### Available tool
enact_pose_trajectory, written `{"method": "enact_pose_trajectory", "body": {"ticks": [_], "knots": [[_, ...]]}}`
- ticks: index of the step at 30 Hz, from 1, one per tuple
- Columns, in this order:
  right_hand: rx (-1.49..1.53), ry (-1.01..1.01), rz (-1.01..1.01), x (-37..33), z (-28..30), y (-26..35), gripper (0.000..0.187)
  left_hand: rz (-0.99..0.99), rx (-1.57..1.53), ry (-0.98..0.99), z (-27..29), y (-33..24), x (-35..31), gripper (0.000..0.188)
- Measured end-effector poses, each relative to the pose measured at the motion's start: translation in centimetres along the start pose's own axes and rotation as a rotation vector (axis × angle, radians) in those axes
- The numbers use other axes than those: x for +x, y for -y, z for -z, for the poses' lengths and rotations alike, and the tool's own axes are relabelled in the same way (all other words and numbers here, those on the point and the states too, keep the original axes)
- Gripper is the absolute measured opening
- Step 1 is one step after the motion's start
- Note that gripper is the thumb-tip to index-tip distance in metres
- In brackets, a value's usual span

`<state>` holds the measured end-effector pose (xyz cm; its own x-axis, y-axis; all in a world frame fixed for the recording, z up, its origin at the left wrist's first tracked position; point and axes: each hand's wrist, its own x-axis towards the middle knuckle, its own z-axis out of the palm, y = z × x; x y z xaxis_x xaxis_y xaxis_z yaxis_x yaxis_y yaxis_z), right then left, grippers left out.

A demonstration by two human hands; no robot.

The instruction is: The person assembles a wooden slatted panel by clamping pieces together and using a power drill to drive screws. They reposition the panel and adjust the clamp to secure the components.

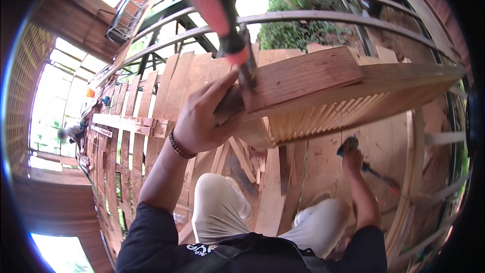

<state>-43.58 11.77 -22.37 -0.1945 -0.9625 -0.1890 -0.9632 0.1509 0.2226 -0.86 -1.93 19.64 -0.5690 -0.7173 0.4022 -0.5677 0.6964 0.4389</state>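
My left hand (209,116), with a beaded bracelet at the wrist, is closed around the near-left corner of a slatted wooden panel (313,98). The panel is raised and tilted over my knees; its thick edge rail (308,76) faces up. Beside my fingertips, a tool with a red and black handle (225,30) stands with its dark metal end against the rail; whether my fingers touch it is unclear. Lower right, my right hand (352,161) is closed around a long tool with a dark teal handle (373,172) and a reddish far part. What kind it is cannot be told.
Wooden boards (202,71) form the deck around me, with gaps at the left. Loose offcuts (242,159) lie between my knees. A stacked timber (126,122) lies on the left. Rails (323,17) run along the far edge, before green plants (303,20). Another person (73,131) is far left.
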Motion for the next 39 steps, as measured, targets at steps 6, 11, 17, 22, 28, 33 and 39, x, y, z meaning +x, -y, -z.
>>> {"method": "enact_pose_trajectory", "body": {"ticks": [6,11,17,22,28,33,39], "knots": [[-0.019,-0.059,-0.081,-4.4,-5.5,3.5,0.057,-0.247,-0.080,-0.139,-0.9,-0.6,-1.8,0.069],[-0.019,-0.080,-0.165,-5.6,-15.0,5.2,0.059,-0.134,0.107,-0.147,-1.5,-3.2,-2.7,0.071],[0.191,-0.080,-0.191,-5.3,-18.4,6.4,0.060,-0.140,0.022,-0.233,-1.9,-2.7,-2.8,0.061],[0.296,0.077,-0.156,-5.3,-18.3,4.4,0.063,-0.052,-0.053,-0.110,-1.3,-2.6,-2.0,0.066],[0.699,0.012,-0.030,-1.8,2.4,3.3,0.051,0.048,0.088,-0.183,-1.5,-3.4,-1.7,0.054],[1.351,-1.064,0.516,-2.6,38.4,4.0,0.041,0.011,0.211,-0.080,-0.5,-2.7,-0.5,0.052],[1.725,-0.788,0.703,-4.6,56.6,14.8,0.033,0.018,0.048,-0.033,-2.0,-1.5,1.0,0.084]]}}
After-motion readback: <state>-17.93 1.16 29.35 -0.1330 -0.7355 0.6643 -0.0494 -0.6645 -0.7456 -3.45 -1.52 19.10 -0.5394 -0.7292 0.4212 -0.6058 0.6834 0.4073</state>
